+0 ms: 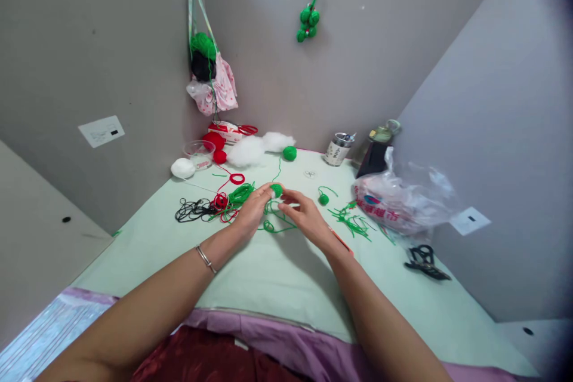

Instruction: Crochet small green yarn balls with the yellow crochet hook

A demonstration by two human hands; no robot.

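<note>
My left hand [254,208] is closed around a small green crocheted piece [277,190], with a bit of white showing at its lower left edge. My right hand [308,218] reaches in from the other side. Its forefinger tip is at the piece's right edge, and its thumb is held apart below. Loose green yarn [268,226] lies in loops under both hands. Behind them sits a green yarn ball [289,153] with a strand running toward the piece. Near my right hand lies a small green crocheted ball [323,199] with a yarn tail.
White stuffing [247,151], red yarn [213,141], red-handled scissors [248,130] and a plastic cup [199,156] stand at the back left. Black cord [193,210] lies left. Green scraps [353,222], a tin [339,150], a plastic bag [394,197] and a black hair claw [426,262] are right.
</note>
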